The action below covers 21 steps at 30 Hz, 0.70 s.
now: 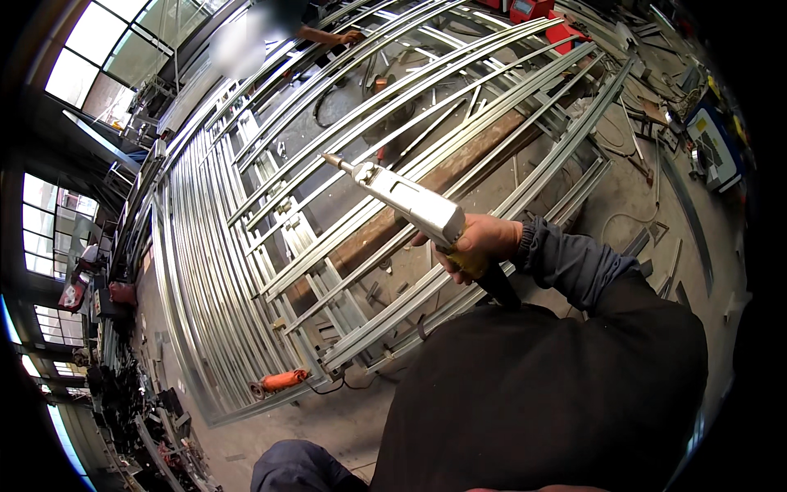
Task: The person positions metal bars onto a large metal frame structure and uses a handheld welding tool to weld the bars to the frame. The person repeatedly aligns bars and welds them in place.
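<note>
My right hand (484, 239) is wrapped round the grip of a handheld laser welding gun (418, 203). The gun has a boxy silver body and a narrow, pointed nozzle that aims up and to the left. Below my fist, its dark lower end runs toward my body. Beneath the gun lies a large frame of long metal profiles (361, 234), and the nozzle appears above its middle bars. Whether the nozzle touches any bar, I cannot tell. My left hand is not in view.
An orange angle grinder (284, 380) lies at the frame's near left corner, with a dark cable (344, 385) beside it. Across the frame, another person's hand (351, 38) rests near the bars. Red equipment (531, 10) stands at the far side. Metal offcuts (642, 242) litter the right floor.
</note>
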Tool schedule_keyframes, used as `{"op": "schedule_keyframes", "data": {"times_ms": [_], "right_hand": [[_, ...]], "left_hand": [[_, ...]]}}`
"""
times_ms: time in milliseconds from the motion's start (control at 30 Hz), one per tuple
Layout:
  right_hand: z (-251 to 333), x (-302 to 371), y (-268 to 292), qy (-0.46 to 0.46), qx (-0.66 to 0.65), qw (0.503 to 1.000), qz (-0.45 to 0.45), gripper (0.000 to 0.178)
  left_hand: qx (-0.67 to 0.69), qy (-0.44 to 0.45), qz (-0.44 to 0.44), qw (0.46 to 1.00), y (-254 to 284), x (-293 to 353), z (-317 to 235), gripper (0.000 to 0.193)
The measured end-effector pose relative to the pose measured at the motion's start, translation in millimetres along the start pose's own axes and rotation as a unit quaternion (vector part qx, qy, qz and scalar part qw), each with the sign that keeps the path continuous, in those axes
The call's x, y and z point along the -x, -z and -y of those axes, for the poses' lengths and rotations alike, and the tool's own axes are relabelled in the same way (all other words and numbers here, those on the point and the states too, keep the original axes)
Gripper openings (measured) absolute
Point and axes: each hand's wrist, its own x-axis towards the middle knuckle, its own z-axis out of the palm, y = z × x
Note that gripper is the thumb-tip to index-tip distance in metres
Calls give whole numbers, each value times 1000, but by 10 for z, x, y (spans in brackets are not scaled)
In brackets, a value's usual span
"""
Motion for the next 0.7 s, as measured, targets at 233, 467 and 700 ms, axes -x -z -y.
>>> {"op": "schedule_keyframes", "data": {"times_ms": [233,467,700], "right_hand": [[-305,-186,-503,-7,37,999,-19,56],[-764,-306,-649,-22,10,1000,-11,69],[-826,-391,-1015,-56,91,993,-55,69]], "left_hand": [[-15,-24,-10,1000,255,250,-74,44],[1,-55,-5,998,365,387,70,44],[11,-77,-5,997,422,443,118,43]]}}
